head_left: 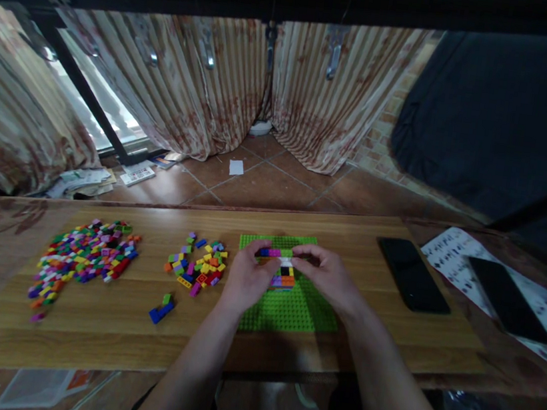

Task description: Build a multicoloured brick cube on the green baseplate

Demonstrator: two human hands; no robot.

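A green studded baseplate (284,314) lies on the wooden board, with a small cluster of toy bricks on its middle. My left hand (250,274) bends over the cluster's left side, fingers curled and thumb toward the centre; what they grip, if anything, is hidden. From the other side comes my right hand (328,276), thumb and index finger pinched at the edge of a white brick (285,262). Blue and magenta bricks (272,252) show between the hands. Nearer to me are a black brick (285,272) and an orange brick (287,281).
A large heap of mixed bricks (88,251) covers the board's left part. Closer in are a smaller pile (202,263) and a blue-and-green brick group (161,310). A black phone (414,275) lies right of the baseplate. Beyond it, a dark flat device (510,300) rests on a printed sheet (459,250).
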